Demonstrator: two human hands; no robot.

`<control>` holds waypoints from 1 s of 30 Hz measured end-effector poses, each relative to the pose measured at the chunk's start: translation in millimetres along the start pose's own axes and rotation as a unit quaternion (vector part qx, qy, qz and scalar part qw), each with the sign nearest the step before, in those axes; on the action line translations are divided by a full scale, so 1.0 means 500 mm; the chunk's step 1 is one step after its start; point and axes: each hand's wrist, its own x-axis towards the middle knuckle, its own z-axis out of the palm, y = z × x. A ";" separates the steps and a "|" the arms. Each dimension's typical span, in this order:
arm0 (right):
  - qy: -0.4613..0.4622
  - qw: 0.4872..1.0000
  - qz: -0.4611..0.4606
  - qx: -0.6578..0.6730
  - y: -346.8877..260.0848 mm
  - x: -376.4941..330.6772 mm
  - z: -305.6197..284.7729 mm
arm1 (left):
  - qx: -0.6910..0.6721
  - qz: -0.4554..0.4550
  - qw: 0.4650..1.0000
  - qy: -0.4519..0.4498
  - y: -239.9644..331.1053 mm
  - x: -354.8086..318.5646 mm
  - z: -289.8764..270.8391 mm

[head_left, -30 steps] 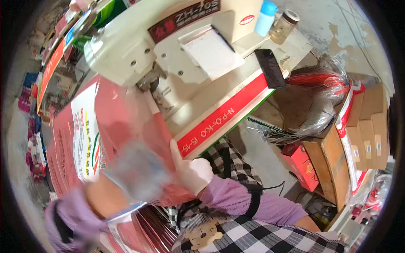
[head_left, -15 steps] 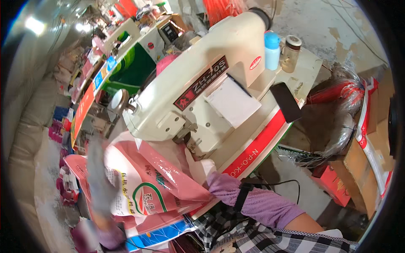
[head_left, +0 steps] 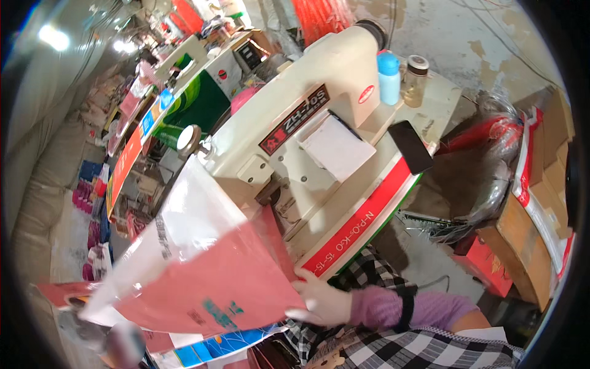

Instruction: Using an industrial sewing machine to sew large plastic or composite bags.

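A pink and white printed plastic bag (head_left: 203, 283) is raised in front of a large cream sewing machine (head_left: 246, 166), its upper edge near the needle end. My right hand (head_left: 322, 300), in a white glove with a purple sleeve, grips the bag's right edge, with some fingers over it and the thumb side near the top. Toward the lower left, my left hand (head_left: 101, 335) is smeared by motion beside the bag's left corner; its fingers cannot be made out. The bag hides the front of the machine's sewing area.
On the machine bed lie a white notepad (head_left: 338, 147) and a black phone (head_left: 410, 147). A blue bottle (head_left: 388, 79) and a clear jar (head_left: 415, 83) stand behind. Cardboard boxes (head_left: 519, 246) and plastic bundles (head_left: 491, 135) crowd the right. A blue printed sheet (head_left: 227, 344) lies below the bag.
My right hand has come back from the needle area toward me, at the bag's edge. The bag has lifted and turned to another face. My left hand has swung lower and farther left.
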 end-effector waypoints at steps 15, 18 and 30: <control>-0.229 0.947 0.206 0.090 0.104 -0.083 -0.089 | -0.363 -0.155 0.715 -0.576 0.429 -0.166 -0.283; -0.132 0.974 0.138 0.122 0.186 -0.062 -0.060 | -0.442 -0.191 0.704 -0.522 0.464 -0.168 -0.309; -0.126 0.959 0.075 -0.242 0.175 0.207 0.150 | -0.215 -0.122 0.830 -0.500 0.520 -0.384 0.091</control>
